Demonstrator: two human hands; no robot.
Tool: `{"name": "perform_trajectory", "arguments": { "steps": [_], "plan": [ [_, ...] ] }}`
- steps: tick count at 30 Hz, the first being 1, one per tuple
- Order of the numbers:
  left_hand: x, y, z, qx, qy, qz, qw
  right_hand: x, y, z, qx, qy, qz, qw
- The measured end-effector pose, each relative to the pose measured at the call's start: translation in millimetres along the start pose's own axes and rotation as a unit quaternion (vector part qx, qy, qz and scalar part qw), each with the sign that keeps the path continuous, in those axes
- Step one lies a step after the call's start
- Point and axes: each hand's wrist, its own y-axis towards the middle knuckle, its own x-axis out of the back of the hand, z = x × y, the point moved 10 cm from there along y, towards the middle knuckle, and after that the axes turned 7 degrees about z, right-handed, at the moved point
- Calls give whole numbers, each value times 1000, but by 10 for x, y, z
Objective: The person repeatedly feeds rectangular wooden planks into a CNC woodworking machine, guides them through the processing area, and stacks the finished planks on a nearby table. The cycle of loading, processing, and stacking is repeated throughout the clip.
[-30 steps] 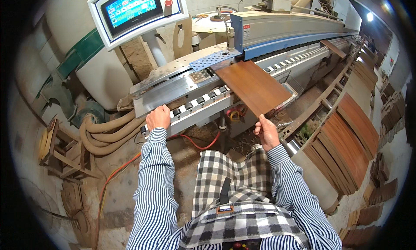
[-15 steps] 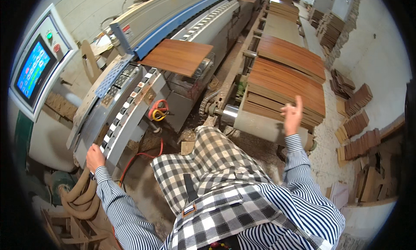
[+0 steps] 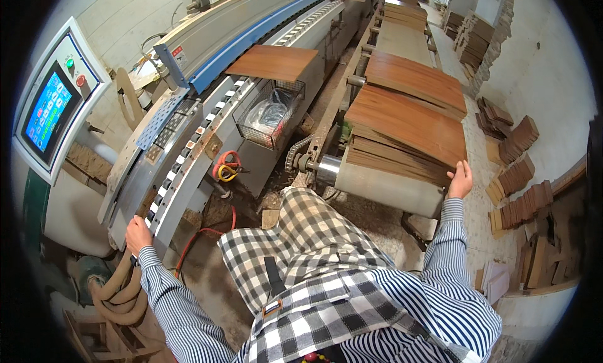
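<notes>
My left hand is closed on the near end of the machine's roller rail. My right hand grips the near right corner of the top wood-grain board of a stack on the roller conveyor; that board is slightly tilted up from those below. Another wood-grain board lies on the machine beside its blue guard, partly over a wire basket.
A touchscreen panel stands at the left above coiled hoses. More board stacks continue along the conveyor. Cut board piles line the wall at the right. A red cable crosses the floor.
The view has turned right toward the conveyor. The board on the machine has moved onward along it. My right hand has released that board and moved right and down to the stack's top board.
</notes>
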Motion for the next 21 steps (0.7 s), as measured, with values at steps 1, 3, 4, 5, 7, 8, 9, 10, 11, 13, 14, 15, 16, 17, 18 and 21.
{"name": "perform_trajectory", "arguments": {
  "steps": [1,3,4,5,7,8,9,10,11,13,14,15,16,17,18,21],
  "plan": [
    [-39,18,31,1,2,6,1000,-8,-54,-61,-23,33,14,999],
    [-73,21,48,6,3,7,1000,-56,-237,-194,-77,143,45,986],
    [-71,19,55,10,3,7,1000,-127,-382,-234,-107,219,62,968],
    [-69,20,51,8,2,12,1000,-275,-517,-177,-127,253,138,949],
    [-78,38,71,8,3,10,1000,-537,-829,-200,-248,282,231,898],
    [-79,41,95,10,4,8,1000,-692,-1081,-160,-320,270,257,871],
    [-109,63,76,10,6,12,1000,-772,-1176,-144,-312,246,296,868],
    [-120,67,67,10,1,10,1000,-905,-1297,-85,-305,222,337,863],
    [-129,68,63,9,-4,8,1000,-1037,-1417,43,-277,231,374,855],
    [-61,45,53,10,-7,0,1000,-1264,-1613,69,-265,262,436,819],
    [-42,34,60,16,-9,2,1000,-1339,-1701,63,-269,260,453,809],
    [-43,43,86,13,-4,3,1000,-1403,-1792,170,-251,269,452,813],
    [-50,59,117,12,2,2,1000,-1462,-1878,178,-246,272,463,807],
    [-70,56,134,16,9,7,1000,-1514,-1983,214,-254,276,485,790],
    [-62,48,105,9,1,3,1000,-1573,-2100,270,-262,277,507,773],
    [-73,53,98,17,-6,-9,1000,-1851,-2395,391,-230,293,542,753]
  ]
}}
